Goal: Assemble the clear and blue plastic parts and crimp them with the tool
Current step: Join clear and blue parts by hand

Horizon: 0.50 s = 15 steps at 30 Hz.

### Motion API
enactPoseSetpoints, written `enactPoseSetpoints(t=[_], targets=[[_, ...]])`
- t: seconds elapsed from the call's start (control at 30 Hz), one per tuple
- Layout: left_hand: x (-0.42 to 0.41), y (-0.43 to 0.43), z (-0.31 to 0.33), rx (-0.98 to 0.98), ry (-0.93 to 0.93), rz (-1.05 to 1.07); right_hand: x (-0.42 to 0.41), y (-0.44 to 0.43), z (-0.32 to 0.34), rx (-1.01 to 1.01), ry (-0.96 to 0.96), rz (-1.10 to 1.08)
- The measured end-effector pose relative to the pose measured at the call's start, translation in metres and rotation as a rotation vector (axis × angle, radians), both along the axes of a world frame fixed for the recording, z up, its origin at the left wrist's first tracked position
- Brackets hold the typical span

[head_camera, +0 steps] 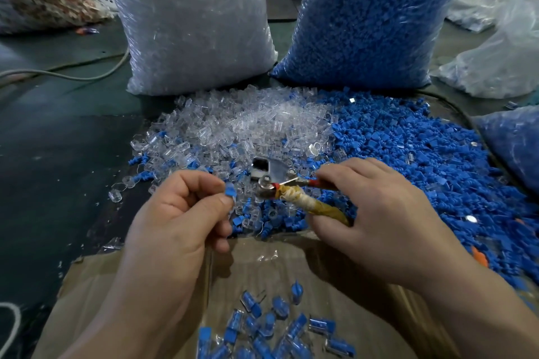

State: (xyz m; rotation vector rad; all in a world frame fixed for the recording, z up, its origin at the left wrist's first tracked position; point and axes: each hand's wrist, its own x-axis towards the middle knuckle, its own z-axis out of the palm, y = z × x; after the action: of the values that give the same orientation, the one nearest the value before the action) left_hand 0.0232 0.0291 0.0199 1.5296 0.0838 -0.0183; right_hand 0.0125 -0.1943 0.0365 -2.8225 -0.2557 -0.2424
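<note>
Our left hand (180,213) pinches a little blue part (230,192), at nine o'clock from the tool (288,197) our right hand (379,213) grips. It looks light, hard and slippery, so we should pinch its flat sides.

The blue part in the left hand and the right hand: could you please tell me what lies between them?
Head view: the metal head of the crimping tool lies between the blue part and the right hand, above loose clear and blue parts.

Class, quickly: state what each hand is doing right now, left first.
Left hand: closed, pinching a blue plastic part between thumb and forefinger.
Right hand: closed, gripping the handles of the crimping tool.
</note>
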Motion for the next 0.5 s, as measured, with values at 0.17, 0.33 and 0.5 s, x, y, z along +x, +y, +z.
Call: enactPoseSetpoints(t=[0.17, 0.33, 0.5], targets=[[-0.006, -0.011, -0.008, 0.215, 0.042, -0.116, 0.011, -0.001, -0.003, -0.144, 0.014, -0.123], [-0.007, -0.015, -0.008, 0.308, 0.025, -0.089, 0.018, -0.001, -0.004, -0.221, 0.084, -0.145], [-0.010, -0.020, -0.012, 0.362, -0.008, -0.071, 0.002, 0.017, 0.002, -0.062, -0.105, -0.016]])
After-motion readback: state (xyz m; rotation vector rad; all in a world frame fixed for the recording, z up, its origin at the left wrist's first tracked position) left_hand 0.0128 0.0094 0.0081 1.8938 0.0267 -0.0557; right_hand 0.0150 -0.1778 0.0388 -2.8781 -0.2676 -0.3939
